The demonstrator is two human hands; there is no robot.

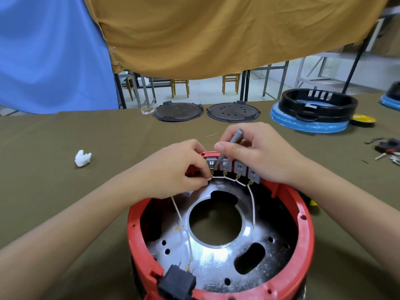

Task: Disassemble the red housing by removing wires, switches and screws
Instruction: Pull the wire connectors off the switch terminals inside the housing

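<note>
No writing is legible; over the round red plastic housing, the left hand pinches a thin white wire while the right hand grips a slim grey metal tool beside two dark round lids.

Housing red, inner plate silver. Switches grey; wires white, gold terminals. Tool grey. Tablecloth olive. Drapes blue and ochre. Far ring black on blue.

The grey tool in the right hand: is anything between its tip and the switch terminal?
Nothing visible does. The grey tool in the right hand points down between the first two grey switches, while the left hand pinches the white wire just below.
</note>
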